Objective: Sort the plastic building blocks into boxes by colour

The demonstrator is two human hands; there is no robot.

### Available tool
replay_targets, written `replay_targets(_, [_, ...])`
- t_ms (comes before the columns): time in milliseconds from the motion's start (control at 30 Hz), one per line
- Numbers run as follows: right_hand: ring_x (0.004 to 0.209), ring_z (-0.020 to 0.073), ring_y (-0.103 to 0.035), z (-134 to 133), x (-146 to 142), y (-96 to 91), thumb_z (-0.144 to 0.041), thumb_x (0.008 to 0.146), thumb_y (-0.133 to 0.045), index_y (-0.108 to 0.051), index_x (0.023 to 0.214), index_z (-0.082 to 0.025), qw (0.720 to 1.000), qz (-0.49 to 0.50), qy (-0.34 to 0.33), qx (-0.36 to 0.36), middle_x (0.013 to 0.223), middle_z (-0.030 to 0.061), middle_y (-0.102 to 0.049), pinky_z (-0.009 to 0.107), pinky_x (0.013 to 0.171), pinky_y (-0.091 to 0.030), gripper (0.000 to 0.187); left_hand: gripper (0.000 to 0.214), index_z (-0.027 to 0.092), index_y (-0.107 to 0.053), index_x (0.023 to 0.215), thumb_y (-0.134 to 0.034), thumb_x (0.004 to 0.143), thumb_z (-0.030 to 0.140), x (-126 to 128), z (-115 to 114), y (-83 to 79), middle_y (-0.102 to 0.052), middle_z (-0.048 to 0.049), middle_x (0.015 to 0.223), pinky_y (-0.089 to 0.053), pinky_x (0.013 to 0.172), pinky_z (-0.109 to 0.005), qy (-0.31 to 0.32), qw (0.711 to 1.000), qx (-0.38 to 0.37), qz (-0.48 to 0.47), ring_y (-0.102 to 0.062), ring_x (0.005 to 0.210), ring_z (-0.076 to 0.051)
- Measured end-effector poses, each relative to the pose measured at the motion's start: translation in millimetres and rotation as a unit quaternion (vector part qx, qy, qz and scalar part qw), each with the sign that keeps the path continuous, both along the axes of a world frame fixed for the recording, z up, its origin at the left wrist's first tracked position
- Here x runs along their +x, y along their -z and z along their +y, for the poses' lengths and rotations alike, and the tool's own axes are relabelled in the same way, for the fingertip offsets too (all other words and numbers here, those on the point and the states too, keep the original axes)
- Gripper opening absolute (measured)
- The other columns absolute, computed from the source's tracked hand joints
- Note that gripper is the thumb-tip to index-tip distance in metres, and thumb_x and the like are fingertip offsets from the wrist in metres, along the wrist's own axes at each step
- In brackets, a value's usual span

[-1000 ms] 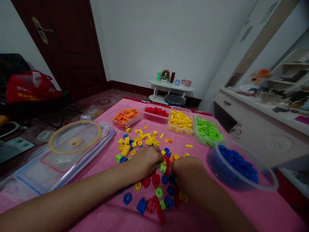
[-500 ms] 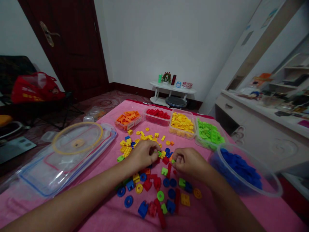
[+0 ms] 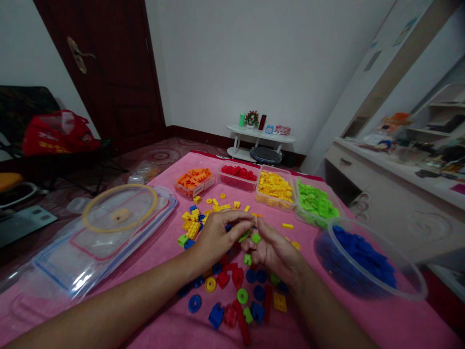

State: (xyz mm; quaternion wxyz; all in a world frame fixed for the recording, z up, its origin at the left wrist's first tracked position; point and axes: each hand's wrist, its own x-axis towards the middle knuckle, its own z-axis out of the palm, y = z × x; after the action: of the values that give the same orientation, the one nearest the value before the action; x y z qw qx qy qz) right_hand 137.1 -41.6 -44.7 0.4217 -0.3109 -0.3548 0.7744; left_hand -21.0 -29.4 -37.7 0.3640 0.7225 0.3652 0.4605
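Note:
My left hand (image 3: 217, 236) and my right hand (image 3: 273, 251) meet above a loose heap of mixed plastic bricks (image 3: 236, 286) on the pink cloth (image 3: 152, 271). The right hand is cupped, palm turned up, and holds small green bricks (image 3: 256, 238). The left hand's fingers pinch at a green brick right beside the right palm. Red, blue, yellow and green pieces lie under and in front of both hands.
Behind the heap stand tubs of orange bricks (image 3: 193, 178), red bricks (image 3: 238, 173), yellow bricks (image 3: 274, 186) and green bricks (image 3: 315, 202). A round bowl of blue bricks (image 3: 363, 259) sits at the right. Clear lids (image 3: 109, 228) lie at the left.
Both hands rose off the heap and came together. The right hand turned palm up with green bricks in it, and the left hand's fingers moved to it.

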Motion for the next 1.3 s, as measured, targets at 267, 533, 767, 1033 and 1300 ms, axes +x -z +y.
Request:
replay_targets(267, [0.048, 0.007, -0.045, 3.8, 5.1, -3.1, -0.031, 0.071, -0.062, -0.062, 0.08, -0.016, 0.877, -0.426, -0.001, 0.223, 0.063, -0.0021, -0.057, 0.019, 0.046, -0.032, 0.017, 0.017, 0.022, -0.071, 0.086, -0.057, 0.076, 0.02, -21.7, 18.3, -13.7, -0.07, -0.002, 0.086, -0.047, 0.073, -0.026, -0.043, 0.954, 0.036, 0.296, -0.063, 0.08, -0.017])
replay_targets(533, [0.077, 0.0198, -0.059, -18.7, -3.9, -8.1, -0.033, 0.071, -0.06, -0.068, 0.082, -0.023, 0.535, -0.77, -0.075, 0.34, 0.08, 0.0044, -0.067, 0.028, 0.062, -0.033, 0.017, 0.026, 0.024, -0.071, 0.088, -0.055, 0.069, 0.015, -20.7, 14.3, 4.0, -0.069, -0.0078, 0.09, -0.048, 0.071, -0.034, -0.029, 0.843, 0.039, 0.535, -0.063, 0.087, -0.026])
replay_targets(767, [0.059, 0.0115, -0.05, -3.5, -1.0, -6.9, -0.036, 0.071, -0.062, -0.063, 0.075, -0.018, 0.747, -0.597, 0.034, 0.289, 0.066, 0.0005, -0.061, 0.022, 0.052, -0.031, 0.018, 0.016, 0.02, -0.069, 0.081, -0.058, 0.069, 0.016, -20.2, 17.7, 6.4, -0.067, -0.0073, 0.084, -0.047, 0.067, -0.029, -0.076, 0.872, 0.043, 0.482, -0.062, 0.08, -0.022])
replay_targets(1033, [0.033, 0.0047, -0.038, 0.5, -1.4, -8.4, -0.047, 0.078, -0.051, -0.051, 0.082, -0.017, 0.996, -0.026, 0.044, -0.066, 0.061, -0.0018, -0.058, 0.016, 0.033, -0.018, 0.03, 0.022, 0.021, -0.065, 0.099, -0.052, 0.082, 0.019, -9.9, 1.2, -20.6, -0.062, -0.0046, 0.091, -0.046, 0.076, -0.028, -0.045, 0.965, 0.178, 0.185, -0.056, 0.085, -0.016])
replay_targets(1300, [0.031, 0.0002, -0.03, -4.0, -15.0, -5.1, -0.039, 0.08, -0.057, -0.051, 0.08, -0.018, 0.975, 0.137, 0.062, -0.165, 0.052, -0.0062, -0.051, 0.01, 0.031, -0.014, 0.022, 0.031, 0.024, -0.062, 0.11, -0.051, 0.082, 0.015, -3.1, -7.6, -12.9, -0.055, -0.0058, 0.115, -0.041, 0.093, -0.036, -0.003, 0.957, 0.219, 0.188, -0.05, 0.107, -0.018])
